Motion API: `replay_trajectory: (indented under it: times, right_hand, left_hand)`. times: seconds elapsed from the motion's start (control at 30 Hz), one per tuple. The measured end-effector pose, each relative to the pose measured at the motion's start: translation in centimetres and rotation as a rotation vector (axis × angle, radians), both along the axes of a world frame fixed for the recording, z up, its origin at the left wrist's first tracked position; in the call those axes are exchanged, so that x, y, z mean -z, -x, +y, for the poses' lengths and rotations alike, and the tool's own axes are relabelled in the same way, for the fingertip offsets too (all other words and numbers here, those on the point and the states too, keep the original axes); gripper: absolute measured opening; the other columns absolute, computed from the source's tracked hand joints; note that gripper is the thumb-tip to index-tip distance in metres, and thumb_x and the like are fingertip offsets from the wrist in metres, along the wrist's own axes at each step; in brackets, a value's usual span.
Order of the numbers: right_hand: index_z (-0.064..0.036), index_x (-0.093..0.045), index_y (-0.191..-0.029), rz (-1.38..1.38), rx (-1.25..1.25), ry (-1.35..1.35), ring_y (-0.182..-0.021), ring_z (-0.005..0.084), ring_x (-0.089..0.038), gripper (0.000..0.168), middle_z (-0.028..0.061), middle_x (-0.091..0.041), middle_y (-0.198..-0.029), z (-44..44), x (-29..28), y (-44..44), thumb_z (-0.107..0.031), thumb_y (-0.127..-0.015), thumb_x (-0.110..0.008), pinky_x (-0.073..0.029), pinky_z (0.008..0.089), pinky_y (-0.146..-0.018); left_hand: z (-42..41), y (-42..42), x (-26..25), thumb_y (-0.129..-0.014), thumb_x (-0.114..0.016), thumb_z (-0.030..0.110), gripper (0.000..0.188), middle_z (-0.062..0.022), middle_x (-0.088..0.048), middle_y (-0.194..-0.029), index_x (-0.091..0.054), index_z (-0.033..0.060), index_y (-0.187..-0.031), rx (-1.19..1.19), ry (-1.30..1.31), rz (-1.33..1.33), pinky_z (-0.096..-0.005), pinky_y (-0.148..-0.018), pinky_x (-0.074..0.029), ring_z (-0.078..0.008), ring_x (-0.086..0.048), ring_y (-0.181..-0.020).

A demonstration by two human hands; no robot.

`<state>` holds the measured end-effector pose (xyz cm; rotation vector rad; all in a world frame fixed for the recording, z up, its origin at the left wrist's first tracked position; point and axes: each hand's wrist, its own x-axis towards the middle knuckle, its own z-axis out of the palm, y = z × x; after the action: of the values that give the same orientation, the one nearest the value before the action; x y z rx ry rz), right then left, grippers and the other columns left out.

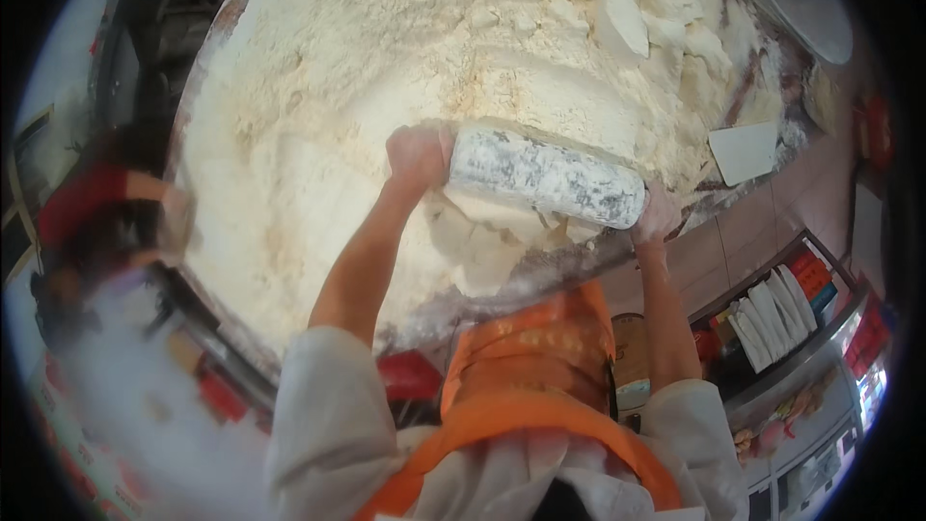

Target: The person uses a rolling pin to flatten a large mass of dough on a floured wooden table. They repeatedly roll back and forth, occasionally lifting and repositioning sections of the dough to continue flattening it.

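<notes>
A thick rolling pin (546, 175), its grey surface coated in white powder, lies aslant across a broad layer of pale, floury powder (347, 79). My left hand (419, 152) is closed around its left end, and my right hand (658, 213) grips the lower right end. Whatever handles the pin has are hidden inside my fists. Cracked, compacted slabs of the powder (477, 235) show just below the pin, near the table edge. Larger broken chunks (623, 22) are heaped beyond it at the upper right.
A white flat scraper-like plate (745, 152) rests at the table's right edge. Part of a large clear basin or sheet (803, 0) shows at the upper right. Another person in a red sleeve (87, 202) stands at the left edge of the table. A rack of packets (774, 311) is at lower right.
</notes>
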<state>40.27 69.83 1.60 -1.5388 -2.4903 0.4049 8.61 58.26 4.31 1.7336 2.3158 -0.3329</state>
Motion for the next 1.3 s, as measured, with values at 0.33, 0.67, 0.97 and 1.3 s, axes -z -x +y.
replay_trajectory:
  times: [0.33, 0.67, 0.97, 1.3]
  right_hand:
    - [-0.012, -0.052, -0.083, -0.119, 0.009, -0.046, -0.060, 0.0350, -0.049, 0.025, 0.0152, -0.051, -0.061, 6.9, 1.1, 3.4, -0.029, -0.079, -0.034, -0.036, 0.0427, -0.054]
    - [-0.008, -0.050, -0.077, -0.178, -0.241, 0.182, -0.058, 0.0357, -0.047, 0.023, 0.0176, -0.048, -0.059, -5.1, -6.0, 3.4, -0.025, -0.078, -0.036, -0.035, 0.0419, -0.052]
    - [-0.012, -0.049, -0.079, -0.320, -0.272, 0.221, -0.058, 0.0336, -0.050, 0.022, 0.0161, -0.051, -0.060, -4.6, -3.1, 9.0, -0.029, -0.078, -0.036, -0.037, 0.0429, -0.055]
    - [-0.012, -0.050, -0.079, -0.259, -0.299, 0.140, -0.058, 0.0354, -0.050, 0.024, 0.0174, -0.051, -0.058, -0.6, -2.7, 11.5, -0.028, -0.080, -0.034, -0.037, 0.0441, -0.054]
  left_hand:
    - [5.4, 3.5, 1.9, -0.077, -0.032, 0.024, 0.029, -0.0102, -0.056, -0.057, -0.052, 0.0077, -0.064, -0.058, -0.238, -0.038, -0.0367, -0.046, -0.040, -0.0261, -0.055, -0.055]
    - [-11.1, 1.9, -6.9, -0.078, -0.034, 0.025, 0.039, -0.0108, -0.052, -0.049, -0.052, 0.0070, -0.049, -0.231, 0.006, -0.090, -0.0379, -0.041, -0.036, -0.0275, -0.050, -0.044]
    - [-15.3, 3.9, 0.0, -0.072, -0.042, 0.019, 0.019, -0.0078, -0.050, -0.047, -0.051, 0.0104, -0.058, -0.281, -0.132, -0.116, -0.0352, -0.040, -0.037, -0.0247, -0.049, -0.042]
    - [-12.6, 7.0, -0.8, -0.076, -0.038, 0.022, 0.027, -0.0097, -0.052, -0.049, -0.051, 0.0087, -0.056, -0.312, -0.015, -0.086, -0.0351, -0.040, -0.038, -0.0243, -0.053, -0.046]
